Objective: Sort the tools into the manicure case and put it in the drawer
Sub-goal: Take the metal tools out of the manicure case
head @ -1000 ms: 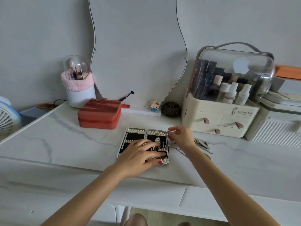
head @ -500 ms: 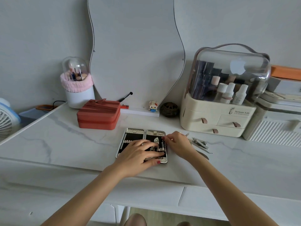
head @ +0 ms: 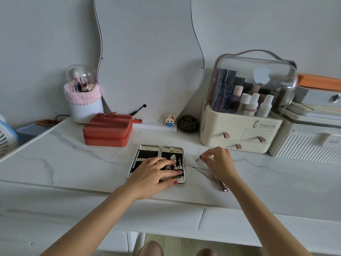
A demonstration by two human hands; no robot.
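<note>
While the left hand is pressing flat on the open manicure case, sorting is continuing. The right hand is pinching a small tool right of the case — loose tools are remaining there, drawer step pending.

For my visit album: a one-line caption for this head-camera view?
Left hand steadies the open manicure case while the right hand reaches for loose tools.

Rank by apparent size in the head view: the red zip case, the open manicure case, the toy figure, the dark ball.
1. Manicure case and red zip case: alike, unsure.
2. Dark ball.
3. Toy figure.
</note>
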